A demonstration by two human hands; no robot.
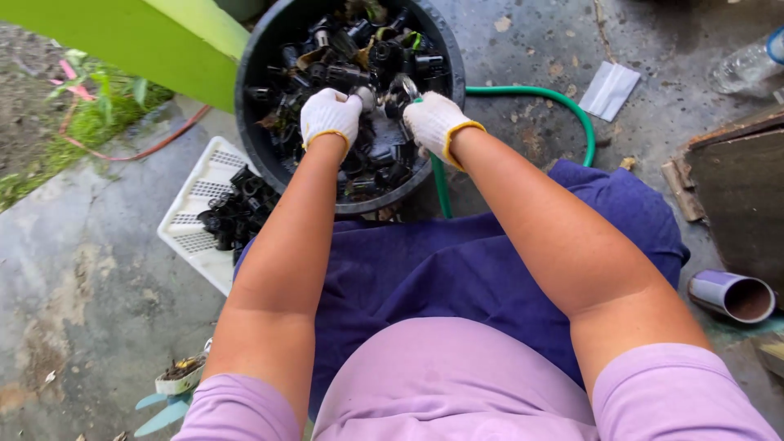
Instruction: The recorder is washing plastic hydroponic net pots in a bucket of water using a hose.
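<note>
Nearest, the person's lap is draped in a purple cloth (pixel 457 269), and the wet concrete floor (pixel 90 278) around it looks slick, so anything dropped could skid away. To the left lies a white slotted tray (pixel 189 214) heaped with small black pots (pixel 237 214); the pile sits near the tray's edge and could spill. Beyond it, both gloved hands work over the black tub (pixel 260 139): the left hand (pixel 329 116) is closed around a small pale piece (pixel 366 98), the right hand (pixel 433 122) curled on a black pot (pixel 400 91) beside the green hose (pixel 531 96). Wet gloves may slip, and the hose could soak the lap
</note>
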